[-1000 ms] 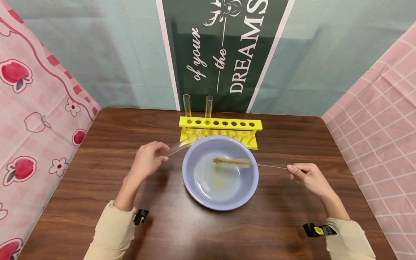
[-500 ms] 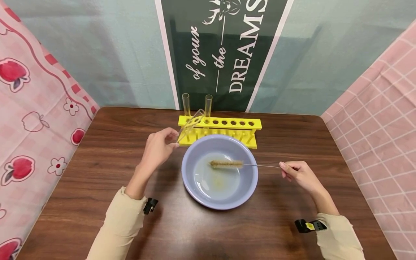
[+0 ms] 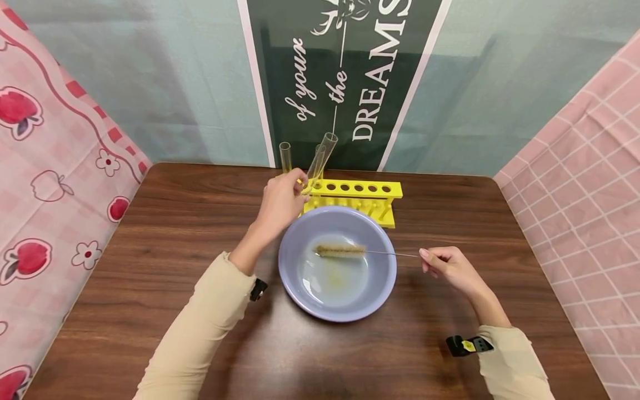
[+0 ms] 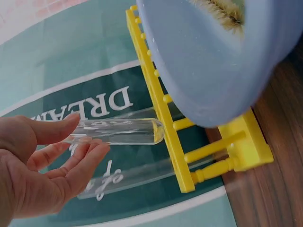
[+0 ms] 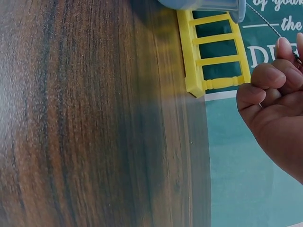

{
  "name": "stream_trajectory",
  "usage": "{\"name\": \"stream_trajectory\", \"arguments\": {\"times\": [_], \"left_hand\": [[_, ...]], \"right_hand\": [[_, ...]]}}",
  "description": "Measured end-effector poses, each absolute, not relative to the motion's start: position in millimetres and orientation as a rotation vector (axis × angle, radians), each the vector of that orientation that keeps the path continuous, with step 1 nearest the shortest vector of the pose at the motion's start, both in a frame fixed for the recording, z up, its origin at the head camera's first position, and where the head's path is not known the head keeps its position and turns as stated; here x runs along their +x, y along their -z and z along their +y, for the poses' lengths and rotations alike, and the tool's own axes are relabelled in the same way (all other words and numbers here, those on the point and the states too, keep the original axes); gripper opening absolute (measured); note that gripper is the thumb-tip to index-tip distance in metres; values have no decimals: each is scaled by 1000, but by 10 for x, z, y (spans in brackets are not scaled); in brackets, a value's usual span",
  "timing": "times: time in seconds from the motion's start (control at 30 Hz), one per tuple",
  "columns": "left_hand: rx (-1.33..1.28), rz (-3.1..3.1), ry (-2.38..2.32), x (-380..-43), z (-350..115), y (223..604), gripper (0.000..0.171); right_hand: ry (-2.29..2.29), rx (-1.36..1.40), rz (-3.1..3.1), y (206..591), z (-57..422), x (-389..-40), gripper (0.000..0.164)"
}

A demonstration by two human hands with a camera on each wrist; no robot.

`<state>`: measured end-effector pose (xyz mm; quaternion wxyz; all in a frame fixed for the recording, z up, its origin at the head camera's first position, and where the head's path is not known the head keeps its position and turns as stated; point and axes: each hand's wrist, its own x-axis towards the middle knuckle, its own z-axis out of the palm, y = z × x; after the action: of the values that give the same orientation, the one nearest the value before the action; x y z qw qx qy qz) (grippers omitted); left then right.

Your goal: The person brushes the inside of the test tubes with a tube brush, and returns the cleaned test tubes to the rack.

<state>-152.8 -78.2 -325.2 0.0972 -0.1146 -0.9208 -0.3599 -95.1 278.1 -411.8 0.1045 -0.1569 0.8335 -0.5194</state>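
My left hand [image 3: 281, 204] pinches a clear glass test tube [image 4: 120, 131] between thumb and fingers, above the left part of a yellow test tube rack [image 3: 372, 190]. In the left wrist view the tube's rounded end is close to the rack's top bar; whether they touch I cannot tell. Two more test tubes stand in the rack, one of them [image 3: 285, 157] at its left end. Off to the right, my right hand [image 3: 452, 268] pinches the thin wire handle of a test tube brush [image 3: 341, 251]. The brush's tan bristles are over the basin [image 3: 288, 283].
The blue-purple basin holds shallow, slightly cloudy water and stands just in front of the rack, hiding part of its base. Behind the wooden table [image 3: 350, 355] hangs a printed cloth [image 3: 200, 100]. Patterned pink cloths flank both sides.
My left hand has carried the test tube rightward and away to the rack, turning it from slanted low to more upright. My right hand and the brush have shifted a little left.
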Motion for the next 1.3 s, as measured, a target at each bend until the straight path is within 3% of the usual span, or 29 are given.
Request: {"name": "stream_trajectory", "arguments": {"times": [0.2,0.73,1.3], "left_hand": [[-334,-2700,1095,-1659,-588,3249,20],[-337,-2899,1027,-1991,-98,3252,18],[-286,-2908,1053,-2218,92,3299,22]], "right_hand": [[1517,-449,2455,3898,2619,-872,30],[1448,-450,2470,3904,2547,-871,26],[1441,-447,2446,3884,2524,-880,25]]}}
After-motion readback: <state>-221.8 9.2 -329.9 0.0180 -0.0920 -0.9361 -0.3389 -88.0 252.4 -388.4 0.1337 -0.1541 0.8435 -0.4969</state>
